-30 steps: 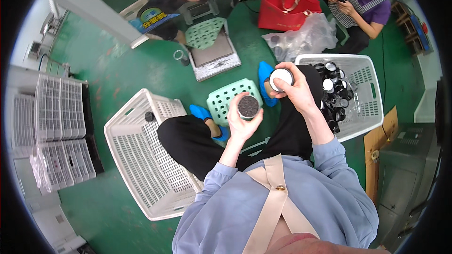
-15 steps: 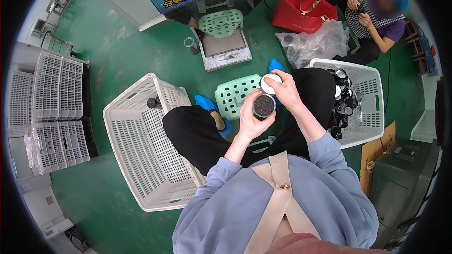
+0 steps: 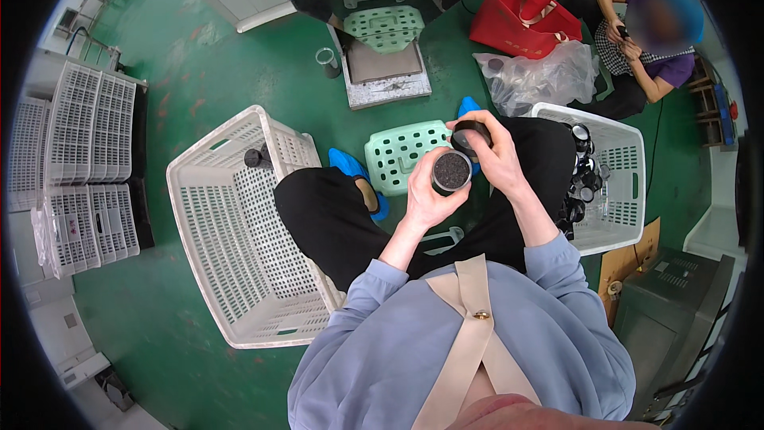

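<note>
My left hand (image 3: 426, 201) is wrapped round a clear jar (image 3: 452, 170), held upright between my knees. Its mouth is uncovered, and dark granules fill it almost to the rim. Just beyond the jar, my right hand (image 3: 503, 158) grips a round black lid (image 3: 470, 136), dark top facing up. The lid is beside the jar's mouth, not on it. By my right leg, a white crate (image 3: 626, 183) holds several black-lidded jars (image 3: 585, 179) in a heap. In the larger white crate (image 3: 180, 215) on my left, a dark jar (image 3: 253, 158) stands at the far end.
A pale green slatted stool (image 3: 378, 166) stands ahead of my hands, before a machine with a metal tray (image 3: 390, 95). A clear cup (image 3: 327, 60) is on the floor. Right of it are a plastic bag (image 3: 541, 80), a red bag (image 3: 517, 20) and a seated person (image 3: 656, 24) handling something small.
My right hand has turned the lid over: its white underside faced up before, its black top does now. The jar remains in my left hand. The view has shifted slightly.
</note>
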The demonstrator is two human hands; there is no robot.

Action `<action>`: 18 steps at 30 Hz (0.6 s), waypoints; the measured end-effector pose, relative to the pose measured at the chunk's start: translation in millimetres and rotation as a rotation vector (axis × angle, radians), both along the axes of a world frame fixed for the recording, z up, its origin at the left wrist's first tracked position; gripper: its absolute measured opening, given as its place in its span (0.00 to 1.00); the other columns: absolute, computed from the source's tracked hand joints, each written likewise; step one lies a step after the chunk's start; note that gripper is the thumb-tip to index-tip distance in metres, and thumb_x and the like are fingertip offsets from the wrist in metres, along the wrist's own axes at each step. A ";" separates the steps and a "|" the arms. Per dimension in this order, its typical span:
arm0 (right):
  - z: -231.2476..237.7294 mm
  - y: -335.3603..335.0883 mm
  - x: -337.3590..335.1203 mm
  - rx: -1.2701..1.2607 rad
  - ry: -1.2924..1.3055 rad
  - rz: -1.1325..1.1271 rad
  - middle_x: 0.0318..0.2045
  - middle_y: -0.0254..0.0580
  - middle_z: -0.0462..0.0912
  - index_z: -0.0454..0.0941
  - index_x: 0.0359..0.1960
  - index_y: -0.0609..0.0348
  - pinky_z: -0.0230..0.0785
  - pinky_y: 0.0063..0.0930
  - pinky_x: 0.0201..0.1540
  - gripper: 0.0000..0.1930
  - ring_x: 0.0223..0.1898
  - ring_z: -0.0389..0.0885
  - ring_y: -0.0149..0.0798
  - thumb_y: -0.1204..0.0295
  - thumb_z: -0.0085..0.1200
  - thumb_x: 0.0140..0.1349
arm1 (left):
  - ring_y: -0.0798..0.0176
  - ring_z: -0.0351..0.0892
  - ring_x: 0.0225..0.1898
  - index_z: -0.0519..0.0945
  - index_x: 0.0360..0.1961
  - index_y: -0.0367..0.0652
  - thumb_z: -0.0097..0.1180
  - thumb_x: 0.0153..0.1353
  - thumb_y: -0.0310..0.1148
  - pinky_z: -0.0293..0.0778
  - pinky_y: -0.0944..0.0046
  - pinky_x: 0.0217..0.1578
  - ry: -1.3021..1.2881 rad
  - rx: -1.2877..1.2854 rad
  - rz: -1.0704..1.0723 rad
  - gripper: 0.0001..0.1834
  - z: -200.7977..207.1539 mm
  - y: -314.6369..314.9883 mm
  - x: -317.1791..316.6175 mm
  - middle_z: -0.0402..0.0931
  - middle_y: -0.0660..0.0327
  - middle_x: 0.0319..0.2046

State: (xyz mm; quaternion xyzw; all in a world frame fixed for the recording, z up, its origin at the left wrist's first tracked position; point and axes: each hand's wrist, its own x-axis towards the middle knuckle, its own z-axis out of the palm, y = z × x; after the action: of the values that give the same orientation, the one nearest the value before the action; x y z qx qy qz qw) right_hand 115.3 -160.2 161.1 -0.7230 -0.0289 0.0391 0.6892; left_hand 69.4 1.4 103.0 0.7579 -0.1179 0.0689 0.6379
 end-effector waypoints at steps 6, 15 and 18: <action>27.3 -2.1 -20.0 -0.215 -0.114 0.302 0.58 0.51 0.79 0.73 0.63 0.66 0.66 0.39 0.67 0.24 0.61 0.77 0.44 0.75 0.54 0.66 | 0.47 0.85 0.44 0.74 0.57 0.38 0.75 0.41 0.27 0.81 0.54 0.47 -0.094 -0.024 0.070 0.38 0.5 0.0 1.1 0.80 0.51 0.44; 26.6 6.3 -25.3 -0.621 -0.573 0.368 0.56 0.52 0.75 0.78 0.60 0.63 0.68 0.44 0.62 0.31 0.55 0.75 0.53 0.67 0.68 0.53 | 0.41 0.83 0.45 0.74 0.56 0.35 0.71 0.44 0.27 0.81 0.51 0.46 -0.149 -0.029 0.011 0.34 -1.8 -1.2 3.7 0.80 0.48 0.45; 29.3 6.9 -22.6 -0.651 -0.595 0.425 0.55 0.50 0.76 0.79 0.58 0.61 0.69 0.45 0.61 0.30 0.54 0.75 0.53 0.68 0.69 0.50 | 0.40 0.84 0.46 0.74 0.56 0.34 0.71 0.44 0.27 0.81 0.50 0.45 -0.125 -0.057 -0.007 0.35 -1.5 -3.9 0.3 0.81 0.47 0.47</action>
State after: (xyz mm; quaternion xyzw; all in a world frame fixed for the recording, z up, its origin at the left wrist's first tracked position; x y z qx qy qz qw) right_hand 92.7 -153.3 190.4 -0.8587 -0.3579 -0.0223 0.3662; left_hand 69.7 -2.5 101.5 0.7334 -0.1584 0.1171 0.6507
